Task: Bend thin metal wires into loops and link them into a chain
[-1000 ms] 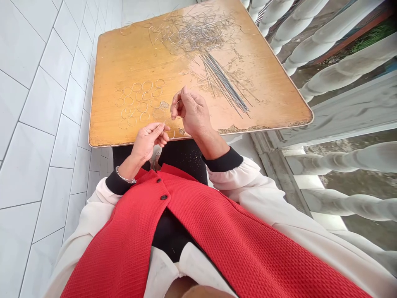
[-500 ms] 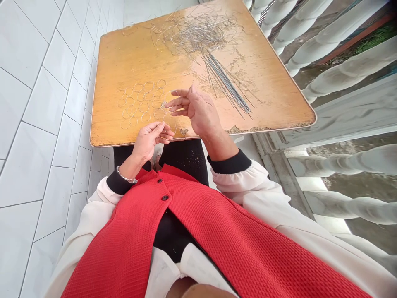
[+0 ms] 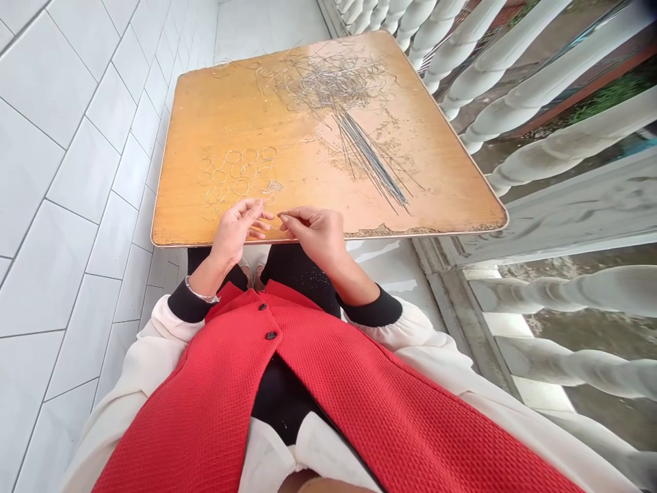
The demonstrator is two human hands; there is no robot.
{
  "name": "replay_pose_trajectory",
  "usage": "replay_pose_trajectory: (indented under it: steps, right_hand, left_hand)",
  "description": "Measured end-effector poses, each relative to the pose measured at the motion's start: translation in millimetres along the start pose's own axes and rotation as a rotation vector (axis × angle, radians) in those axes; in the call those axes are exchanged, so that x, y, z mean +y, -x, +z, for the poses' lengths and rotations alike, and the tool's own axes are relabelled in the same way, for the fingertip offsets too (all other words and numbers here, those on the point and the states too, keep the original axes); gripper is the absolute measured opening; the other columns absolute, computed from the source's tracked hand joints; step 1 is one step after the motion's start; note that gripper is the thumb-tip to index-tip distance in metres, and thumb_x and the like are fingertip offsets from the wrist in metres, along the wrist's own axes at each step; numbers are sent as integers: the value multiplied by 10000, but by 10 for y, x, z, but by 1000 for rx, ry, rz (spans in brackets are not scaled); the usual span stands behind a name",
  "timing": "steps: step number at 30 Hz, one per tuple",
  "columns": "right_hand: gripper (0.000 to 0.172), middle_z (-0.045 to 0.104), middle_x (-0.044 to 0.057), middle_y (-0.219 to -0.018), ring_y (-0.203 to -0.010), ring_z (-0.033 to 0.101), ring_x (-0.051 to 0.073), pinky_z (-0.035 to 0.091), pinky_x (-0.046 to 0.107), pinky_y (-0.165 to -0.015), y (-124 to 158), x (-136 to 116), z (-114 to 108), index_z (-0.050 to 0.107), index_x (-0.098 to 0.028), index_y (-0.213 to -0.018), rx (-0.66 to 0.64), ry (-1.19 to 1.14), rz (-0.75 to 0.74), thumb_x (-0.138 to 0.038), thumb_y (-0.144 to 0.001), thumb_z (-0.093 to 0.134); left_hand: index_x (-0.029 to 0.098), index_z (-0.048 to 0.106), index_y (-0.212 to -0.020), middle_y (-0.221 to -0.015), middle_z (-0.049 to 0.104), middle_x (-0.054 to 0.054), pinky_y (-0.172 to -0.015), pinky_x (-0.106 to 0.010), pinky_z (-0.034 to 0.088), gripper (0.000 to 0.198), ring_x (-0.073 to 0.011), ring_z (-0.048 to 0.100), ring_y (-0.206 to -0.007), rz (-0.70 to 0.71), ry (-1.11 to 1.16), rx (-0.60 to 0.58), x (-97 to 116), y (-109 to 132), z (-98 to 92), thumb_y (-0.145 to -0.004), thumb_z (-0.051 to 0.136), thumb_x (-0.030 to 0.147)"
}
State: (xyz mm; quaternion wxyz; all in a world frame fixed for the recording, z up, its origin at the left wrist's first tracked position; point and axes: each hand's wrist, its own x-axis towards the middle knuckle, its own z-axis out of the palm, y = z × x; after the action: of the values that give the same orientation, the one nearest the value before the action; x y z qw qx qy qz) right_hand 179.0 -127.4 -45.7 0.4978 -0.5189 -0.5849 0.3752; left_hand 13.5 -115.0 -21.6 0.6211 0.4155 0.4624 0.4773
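A thin wire, faint and hard to make out, spans the small gap between both hands over the near edge of the table. The left hand pinches one end between thumb and fingertips, its other fingers loosely curled. The right hand pinches the other end, thumb pressed to forefinger. Just beyond the left hand, wire rings lie flat in rough rows. Further right lies a bundle of straight wires, its far end running into a loose tangle. White balusters stand to the right, and floor tiles lie to the left.
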Motion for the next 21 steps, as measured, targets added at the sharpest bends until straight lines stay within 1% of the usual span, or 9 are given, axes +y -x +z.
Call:
replay_pose_trajectory:
  steps: [3,6,10,12,14,17,19,21]
  right_hand:
    - [233,758,55,-746,-694,679,231,542,387,-741,23,-19,2,810,-235,-799,23,187,-113,-353,-878,624]
    - [259,775,63,-782,-771,710,265,542,414,-805,24,0,-2,812,-250,-829,46,315,-187,-338,-912,583]
    - [282,796,86,-874,-807,718,265,514,393,-789,-1,61,6,809,-236,-857,97,473,-233,-291,-927,542]
    - [275,798,96,-887,-792,711,255,497,374,-758,-3,80,25,809,-230,-869,111,536,-250,-281,-924,545]
    - [277,797,100,-879,-788,706,249,483,359,-736,8,77,49,808,-230,-871,126,576,-267,-280,-925,541]
    - [280,796,104,-886,-810,706,247,483,357,-743,37,28,75,803,-227,-867,124,533,-274,-284,-922,534]
    - [255,781,84,-835,-754,686,225,486,350,-729,48,-20,78,800,-220,-910,68,407,-227,-313,-912,563]
    - [255,740,49,-742,-658,635,188,473,328,-673,42,-61,71,793,-202,-946,-28,235,-133,-377,-891,616]
  left_hand:
    - [168,688,-950,-790,745,-11,-471,-139,416,302,-40,624,-544,24,-66,53,133,-31,14,-922,722,467]
    - [160,701,-926,-780,743,-14,-452,-138,378,266,-32,607,-532,68,-87,58,199,-19,15,-931,717,425]
    - [164,718,-973,-835,765,-14,-482,-141,414,94,-37,632,-580,107,-43,-2,189,55,-12,-926,700,244]
    - [166,721,-1004,-853,772,-19,-485,-143,421,111,-40,640,-595,112,-37,-19,176,73,-16,-921,708,238]
    - [162,722,-990,-831,767,-24,-469,-148,408,159,-40,631,-575,118,-45,5,173,62,-8,-937,710,312]
    - [154,714,-909,-770,749,-23,-457,-155,398,301,-34,600,-527,142,-61,60,178,9,13,-947,695,452]
    - [155,707,-870,-749,743,-20,-466,-155,408,358,-31,591,-516,145,-77,71,179,-24,20,-938,690,506]
    - [155,700,-850,-740,742,-19,-474,-156,414,371,-31,591,-514,137,-91,74,175,-42,23,-937,688,516]
